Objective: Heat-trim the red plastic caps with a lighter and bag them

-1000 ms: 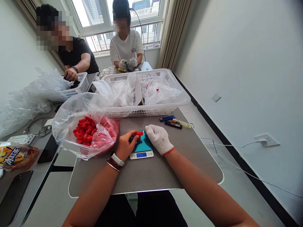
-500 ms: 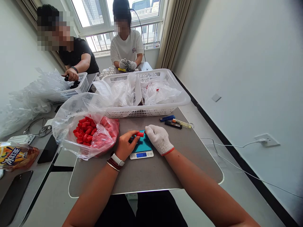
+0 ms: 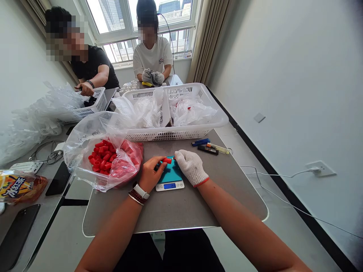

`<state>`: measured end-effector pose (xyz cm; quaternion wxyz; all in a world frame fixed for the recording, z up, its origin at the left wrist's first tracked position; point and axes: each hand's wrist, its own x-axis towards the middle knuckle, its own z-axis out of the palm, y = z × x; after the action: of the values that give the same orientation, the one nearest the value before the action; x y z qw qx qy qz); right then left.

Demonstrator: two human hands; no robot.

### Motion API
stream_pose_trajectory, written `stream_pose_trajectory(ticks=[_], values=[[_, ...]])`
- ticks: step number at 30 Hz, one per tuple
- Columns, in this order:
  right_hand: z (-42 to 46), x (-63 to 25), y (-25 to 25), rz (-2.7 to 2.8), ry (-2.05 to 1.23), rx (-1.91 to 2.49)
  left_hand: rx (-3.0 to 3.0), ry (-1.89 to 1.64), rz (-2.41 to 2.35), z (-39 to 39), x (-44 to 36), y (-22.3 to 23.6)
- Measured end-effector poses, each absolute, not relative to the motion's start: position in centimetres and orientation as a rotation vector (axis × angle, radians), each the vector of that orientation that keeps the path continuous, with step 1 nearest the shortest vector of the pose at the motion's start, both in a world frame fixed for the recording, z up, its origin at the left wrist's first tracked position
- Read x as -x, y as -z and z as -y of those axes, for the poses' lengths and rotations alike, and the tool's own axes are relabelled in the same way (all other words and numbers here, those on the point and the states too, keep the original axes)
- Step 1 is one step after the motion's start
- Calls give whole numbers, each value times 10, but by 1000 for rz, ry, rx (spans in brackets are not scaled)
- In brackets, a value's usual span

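My bare left hand [image 3: 151,173] pinches a red plastic sleeve [image 3: 167,161] between thumb and fingertips, just over the teal plate of a small digital scale [image 3: 170,185]. From the right, my right hand [image 3: 191,168], in a white knit glove, is closed near the sleeve's other end. A small dark tip shows at its fingers, but what it holds is hidden. The scale's blue display is lit. To the left, an open clear plastic bag [image 3: 78,160] holds many similar red sleeves [image 3: 103,155].
A white plastic basket [image 3: 170,133] with plastic bags stands behind the scale. Right of it lie a blue cutter [image 3: 200,142], a black marker-like stick [image 3: 208,150] and a yellow-clear pen [image 3: 219,148]. Two people work across the table. A phone [image 3: 19,236] lies on the left table.
The digits on the scale's display have changed. Both my hands stay almost in place. The person at the far left has shifted a hand slightly at a basket.
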<state>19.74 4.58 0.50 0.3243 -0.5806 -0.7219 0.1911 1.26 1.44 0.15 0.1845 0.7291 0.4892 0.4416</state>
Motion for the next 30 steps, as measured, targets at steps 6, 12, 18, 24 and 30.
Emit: stream_pose_trajectory(ticks=[6, 12, 18, 24, 30], values=[[-44, -196, -6, 1974, -492, 1506, -1962, -1293, -1450, -15, -12, -1], [-44, -198, -4, 1934, -485, 1491, -2053, -1254, -1393, -16, -14, -3], [-45, -197, -6, 1896, -493, 1565, -1948, -1241, -1451, -15, -12, 1], [-43, -197, -8, 1967, -514, 1497, -1930, -1250, -1456, -17, -11, 0], [-45, -199, -5, 1902, -462, 1551, -2085, -1243, -1348, -16, -12, 0]])
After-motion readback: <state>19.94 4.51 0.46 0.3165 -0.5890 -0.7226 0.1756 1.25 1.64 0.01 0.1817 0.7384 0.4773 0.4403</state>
